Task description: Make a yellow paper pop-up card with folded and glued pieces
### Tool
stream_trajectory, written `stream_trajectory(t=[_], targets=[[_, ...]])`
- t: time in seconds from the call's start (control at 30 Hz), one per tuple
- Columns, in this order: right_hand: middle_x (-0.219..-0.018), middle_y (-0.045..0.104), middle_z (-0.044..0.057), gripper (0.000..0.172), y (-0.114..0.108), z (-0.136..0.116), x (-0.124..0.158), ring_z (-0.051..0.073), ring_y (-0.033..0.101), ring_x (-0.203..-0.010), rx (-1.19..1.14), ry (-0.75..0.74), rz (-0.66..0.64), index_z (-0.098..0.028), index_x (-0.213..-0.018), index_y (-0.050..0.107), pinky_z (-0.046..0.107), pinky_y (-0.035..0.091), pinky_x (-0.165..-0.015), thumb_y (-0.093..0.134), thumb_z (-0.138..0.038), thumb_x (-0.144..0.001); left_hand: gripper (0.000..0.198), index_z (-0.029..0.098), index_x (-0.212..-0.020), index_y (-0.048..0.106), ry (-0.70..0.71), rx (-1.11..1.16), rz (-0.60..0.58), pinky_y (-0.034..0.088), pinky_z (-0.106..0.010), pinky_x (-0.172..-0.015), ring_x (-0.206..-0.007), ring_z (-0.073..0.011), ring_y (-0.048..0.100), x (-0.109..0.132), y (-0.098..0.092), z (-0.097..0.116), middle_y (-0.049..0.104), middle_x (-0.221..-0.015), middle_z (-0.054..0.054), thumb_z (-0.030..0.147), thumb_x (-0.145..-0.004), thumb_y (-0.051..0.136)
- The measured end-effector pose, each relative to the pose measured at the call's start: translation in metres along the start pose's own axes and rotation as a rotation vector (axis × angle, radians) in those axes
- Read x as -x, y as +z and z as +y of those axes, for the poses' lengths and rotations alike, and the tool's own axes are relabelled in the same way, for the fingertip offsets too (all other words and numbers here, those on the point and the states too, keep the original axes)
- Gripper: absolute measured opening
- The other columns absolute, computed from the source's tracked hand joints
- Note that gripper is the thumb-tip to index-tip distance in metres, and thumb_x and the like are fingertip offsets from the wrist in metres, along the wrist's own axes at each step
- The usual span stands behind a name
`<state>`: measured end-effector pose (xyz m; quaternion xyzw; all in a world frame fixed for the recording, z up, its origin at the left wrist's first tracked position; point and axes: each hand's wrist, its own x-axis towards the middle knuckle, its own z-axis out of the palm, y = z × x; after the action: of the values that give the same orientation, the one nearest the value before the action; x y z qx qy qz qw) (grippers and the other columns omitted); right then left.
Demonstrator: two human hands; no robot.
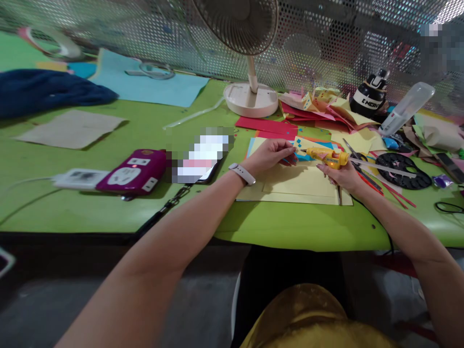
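Note:
A yellow hot glue gun (328, 156) is gripped in my right hand (342, 175), its nozzle pointing left and a long pale glue stick (380, 166) sticking out of its back. Close to the nozzle, my left hand (276, 153) has its fingers pinched together; whatever lies between them is too small to make out. Both hands are above a cream paper sheet (290, 186) on the green table. Just behind the nozzle shows a cream piece of paper with blue diamonds (300, 142). A pointed metal tip (340, 195) pokes out below my right hand.
Left of the sheets lie a phone (203, 157) and a purple power strip (132, 171). A white fan (252, 99) stands behind. To the right are scissors (357, 157), a black palette (403, 170), paper scraps (326, 108) and a black bottle (369, 94). The gun's cord hangs over the front edge.

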<state>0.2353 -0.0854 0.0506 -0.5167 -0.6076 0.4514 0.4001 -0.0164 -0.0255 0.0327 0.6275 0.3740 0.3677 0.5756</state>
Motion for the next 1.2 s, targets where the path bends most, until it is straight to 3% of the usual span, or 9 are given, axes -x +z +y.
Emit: stream_trajectory(t=[0.23,0.4,0.6,0.8,1.2], targets=[[-0.066,0.057,-0.002,0.046,0.0005,-0.0004,-0.0004,0.01,0.041,-0.05,0.025,-0.008,-0.011,-0.024,-0.082,0.062,0.028,0.04,-0.041,0.089,-0.058,-0.069,0.026,0.016,-0.089,0.072,0.014,0.001,0.0,0.061,-0.029,-0.078,-0.074,-0.0134,0.073,-0.0008,0.0001,-0.0018,0.08,-0.087,-0.006,0.042,-0.095,0.076],[-0.067,0.056,0.0,0.045,0.0006,0.0025,-0.0014,0.014,0.05,-0.059,0.026,-0.017,-0.007,-0.025,-0.081,0.058,0.027,0.042,-0.044,0.089,-0.056,-0.072,0.024,0.016,-0.089,0.071,0.02,0.011,-0.01,0.06,-0.027,-0.078,-0.073,-0.0118,0.073,-0.0005,0.0006,-0.0016,0.08,-0.087,-0.006,0.038,-0.096,0.074],[-0.062,0.05,-0.003,0.05,0.001,-0.0001,-0.0011,0.013,0.045,-0.054,0.037,-0.03,-0.008,-0.026,-0.079,0.053,0.027,0.042,-0.041,0.089,-0.06,-0.071,0.023,0.016,-0.089,0.071,0.021,0.012,-0.002,0.06,-0.027,-0.078,-0.073,-0.0119,0.073,0.0003,0.0014,-0.0009,0.08,-0.086,-0.006,0.038,-0.096,0.074],[-0.065,0.053,0.001,0.047,0.0007,0.0009,-0.0011,0.023,0.063,-0.074,0.023,-0.03,-0.012,-0.026,-0.084,0.057,0.032,0.054,-0.05,0.09,-0.056,-0.071,0.025,0.017,-0.09,0.071,0.021,0.002,-0.004,0.061,-0.028,-0.079,-0.075,-0.0129,0.074,-0.0001,0.0011,-0.0011,0.08,-0.088,-0.007,0.041,-0.095,0.075],[-0.061,0.048,-0.002,0.047,0.0016,-0.0023,0.0005,0.022,0.062,-0.073,0.033,-0.044,-0.019,-0.027,-0.082,0.055,0.032,0.053,-0.05,0.088,-0.058,-0.071,0.029,0.016,-0.09,0.072,0.027,-0.007,-0.007,0.061,-0.028,-0.079,-0.074,-0.0134,0.073,-0.0001,0.0002,-0.0003,0.08,-0.086,-0.007,0.044,-0.093,0.078]])
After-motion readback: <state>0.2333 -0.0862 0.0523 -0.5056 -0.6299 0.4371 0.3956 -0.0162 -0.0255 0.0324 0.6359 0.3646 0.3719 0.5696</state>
